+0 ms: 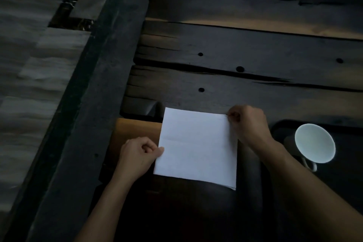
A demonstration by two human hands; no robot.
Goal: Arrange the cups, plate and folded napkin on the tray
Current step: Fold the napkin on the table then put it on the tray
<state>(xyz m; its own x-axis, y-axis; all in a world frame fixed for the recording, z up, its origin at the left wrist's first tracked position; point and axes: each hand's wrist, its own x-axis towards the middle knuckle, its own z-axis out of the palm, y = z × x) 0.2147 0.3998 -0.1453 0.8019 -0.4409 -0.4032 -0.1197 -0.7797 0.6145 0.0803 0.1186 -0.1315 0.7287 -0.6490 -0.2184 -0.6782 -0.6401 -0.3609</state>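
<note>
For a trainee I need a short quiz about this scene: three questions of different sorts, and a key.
1. True or false: the left hand and the right hand both pinch the white napkin.
2. Where does the white cup stand? A) on the napkin; B) on the dark tray, right of the napkin; C) in the left hand.
3. Fill in: the right hand pinches the napkin's far ___ corner.
Key: 1 true; 2 B; 3 right.
</note>
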